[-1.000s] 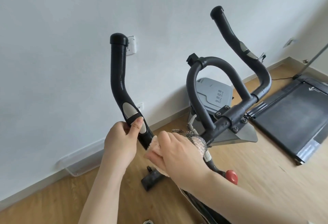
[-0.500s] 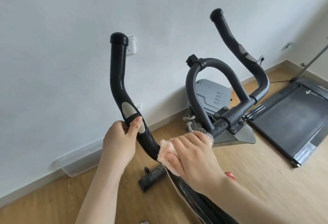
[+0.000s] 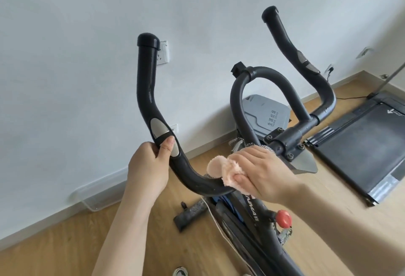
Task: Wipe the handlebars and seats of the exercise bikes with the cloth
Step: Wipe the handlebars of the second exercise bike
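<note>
cloth point(image 3: 228, 171), bunched in the closed right hand point(image 3: 260, 175), has slid from beside the left hand point(image 3: 149, 166), which still grips the handlebar point(image 3: 146, 91) at its sensor pad, rightward along the lower bend toward the stem, so that stretch looks wiped.

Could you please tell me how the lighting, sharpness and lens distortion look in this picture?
Head view: soft, even daylight, no harsh glare; wide-angle bending curves the baseboard and treadmill; the right hand, cloth and left hand on the handlebar are fairly sharp.
</note>
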